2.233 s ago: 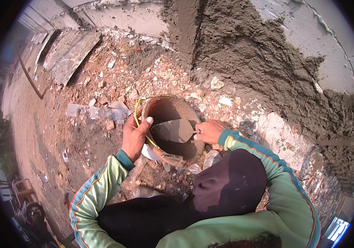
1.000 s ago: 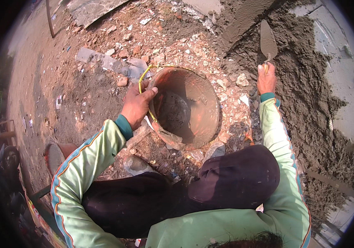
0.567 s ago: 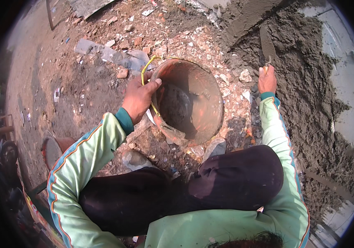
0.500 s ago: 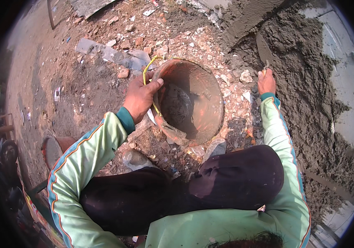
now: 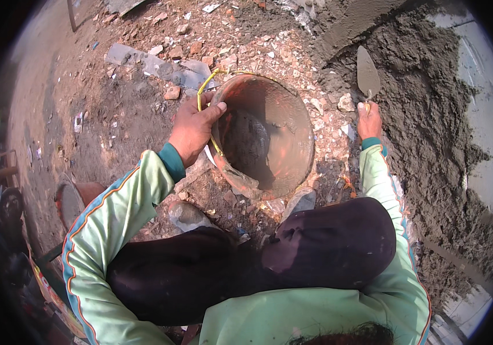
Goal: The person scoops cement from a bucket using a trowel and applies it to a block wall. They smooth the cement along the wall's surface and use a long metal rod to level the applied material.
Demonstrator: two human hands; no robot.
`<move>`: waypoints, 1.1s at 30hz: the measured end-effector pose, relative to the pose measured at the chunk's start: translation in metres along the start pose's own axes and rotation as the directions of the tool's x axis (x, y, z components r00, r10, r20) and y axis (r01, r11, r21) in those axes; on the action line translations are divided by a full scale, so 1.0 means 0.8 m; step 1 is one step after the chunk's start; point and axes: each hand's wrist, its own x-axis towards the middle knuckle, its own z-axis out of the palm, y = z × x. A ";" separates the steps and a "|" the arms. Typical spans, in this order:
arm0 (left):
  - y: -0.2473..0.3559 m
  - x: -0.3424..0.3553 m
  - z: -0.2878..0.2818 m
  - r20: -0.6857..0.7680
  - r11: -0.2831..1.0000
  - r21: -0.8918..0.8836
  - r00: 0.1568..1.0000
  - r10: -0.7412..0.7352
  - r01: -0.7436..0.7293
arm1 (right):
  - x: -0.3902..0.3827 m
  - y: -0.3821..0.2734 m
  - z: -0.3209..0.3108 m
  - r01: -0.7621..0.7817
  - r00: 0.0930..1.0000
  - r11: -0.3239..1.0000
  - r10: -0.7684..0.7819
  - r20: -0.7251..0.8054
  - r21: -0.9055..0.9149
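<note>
My left hand [image 5: 195, 129] grips the left rim of a worn orange bucket [image 5: 281, 149], beside its yellow cord handle [image 5: 219, 150]. Grey mortar residue coats the inside of the bucket, with a darker patch at the bottom. My right hand [image 5: 369, 123] is closed round the handle of a trowel [image 5: 367, 72], held to the right of the bucket. The trowel's flat blade points up the picture, over rough wet mortar [image 5: 419, 115] spread on the wall; whether it touches the mortar I cannot tell.
A second bucket [image 5: 73, 207] sits at the lower left, behind my arm. Brick rubble and broken grey sheet pieces [image 5: 125, 57] litter the ground. A pale wall surface [image 5: 482, 172] borders the mortar at the right. My knees and boots are just below the bucket.
The trowel has come out of the bucket and over to the mortar at the right; since half a second ago its blade has turned flat to view. The bucket appears higher in the picture.
</note>
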 end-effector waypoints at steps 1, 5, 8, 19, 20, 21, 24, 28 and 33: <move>0.004 0.000 0.001 0.012 1.000 -0.026 1.000 -0.004 0.005 | 0.003 -0.012 -0.002 0.014 0.999 0.999 -0.012 -0.038 0.046; 0.005 0.004 0.000 0.015 1.000 -0.002 1.000 -0.002 0.002 | 0.028 -0.034 -0.004 0.015 0.999 0.999 -0.013 -0.046 0.040; 0.004 0.005 -0.001 0.019 1.000 -0.017 1.000 0.003 -0.003 | 0.028 -0.024 0.008 -0.013 0.997 1.000 0.014 -0.072 0.010; 0.000 -0.002 -0.008 -0.011 0.999 -0.037 1.000 -0.001 0.001 | 0.026 -0.023 0.025 -0.040 0.994 0.994 0.050 -0.094 0.102; -0.001 0.002 -0.009 -0.012 0.999 -0.034 1.000 0.003 -0.004 | 0.018 -0.007 0.031 -0.040 0.993 0.997 0.047 -0.106 0.066; -0.003 0.003 -0.011 -0.010 0.998 -0.055 1.000 0.011 -0.012 | 0.007 0.003 0.034 -0.041 0.993 0.999 0.044 -0.110 0.028; 0.001 0.006 -0.003 -0.021 0.998 -0.066 1.000 0.004 -0.005 | 0.014 -0.004 0.024 0.030 0.995 0.991 -0.018 -0.093 0.131; 0.007 0.014 -0.019 0.099 0.996 0.081 0.994 -0.037 0.029 | 0.031 0.024 0.016 -0.078 0.996 0.946 0.086 -0.011 0.314; 0.011 0.014 -0.077 0.161 0.927 0.374 0.982 -0.097 0.030 | -0.064 -0.086 -0.087 -0.016 0.884 0.885 -0.204 0.420 0.465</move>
